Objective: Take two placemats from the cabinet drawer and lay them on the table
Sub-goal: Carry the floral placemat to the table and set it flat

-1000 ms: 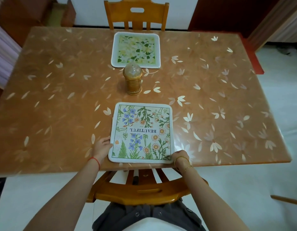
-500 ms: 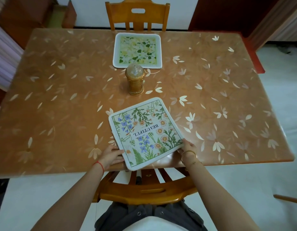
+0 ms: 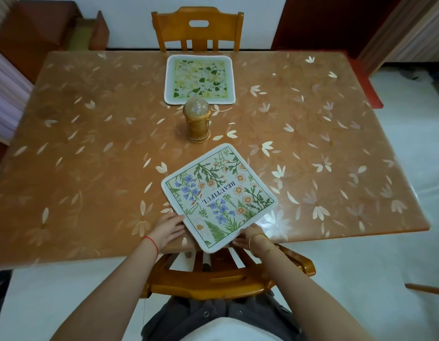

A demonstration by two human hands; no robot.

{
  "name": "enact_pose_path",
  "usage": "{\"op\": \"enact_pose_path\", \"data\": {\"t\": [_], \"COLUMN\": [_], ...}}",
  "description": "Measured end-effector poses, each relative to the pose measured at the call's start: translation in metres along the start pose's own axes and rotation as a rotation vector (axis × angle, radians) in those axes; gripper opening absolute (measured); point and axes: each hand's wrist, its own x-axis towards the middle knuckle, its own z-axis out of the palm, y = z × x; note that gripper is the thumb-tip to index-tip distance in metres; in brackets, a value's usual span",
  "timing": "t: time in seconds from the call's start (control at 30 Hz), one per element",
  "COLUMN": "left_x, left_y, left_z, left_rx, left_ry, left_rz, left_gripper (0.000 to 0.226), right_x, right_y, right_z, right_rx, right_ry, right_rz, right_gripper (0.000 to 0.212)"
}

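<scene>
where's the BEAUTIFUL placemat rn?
Head view, centre-near: the BEAUTIFUL placemat lies skewed on the table, its near corner at the front edge between the left hand and right hand, just this side of the amber jar.

lantern blocking table centre, bare wood either side
</scene>
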Motion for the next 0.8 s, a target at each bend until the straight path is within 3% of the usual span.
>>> {"op": "enact_pose_path", "data": {"t": [0.13,0.23,0.33,0.4,0.43,0.53,0.67,0.8], "left_x": [0.006,0.009,0.011,0.009,0.005,-0.008,-0.02,-0.019], "left_y": [0.016,0.023,0.022,0.018,0.017,0.009,0.003,0.001], "left_z": [-0.007,-0.012,-0.02,-0.022,-0.021,-0.019,-0.02,-0.013], "left_rx": [-0.126,-0.139,-0.1,-0.114,-0.107,0.068,0.385,0.27], "left_ry": [0.092,0.135,0.165,0.146,0.136,0.076,-0.05,-0.039], "left_rz": [0.06,0.066,0.049,-0.013,-0.053,-0.133,-0.196,-0.079], "left_gripper": [0.04,0.029,0.046,0.057,0.051,0.03,0.03,0.03], "right_x": [0.02,0.08,0.107,0.094,0.067,0.016,0.005,0.014], "right_y": [0.001,0.017,0.016,0.008,-0.001,-0.019,-0.026,-0.024], "right_z": [-0.017,-0.039,-0.051,-0.052,-0.048,-0.039,-0.042,-0.049], "right_rx": [-0.158,-0.227,-0.254,-0.127,-0.039,0.118,0.235,0.257], "right_ry": [0.03,0.005,0.059,0.113,0.138,0.169,0.172,0.134], "right_rz": [-0.107,-0.134,-0.161,-0.202,-0.203,-0.247,-0.358,-0.25], "right_gripper": [0.021,0.031,0.028,0.007,0.006,0.008,0.026,0.027]}}
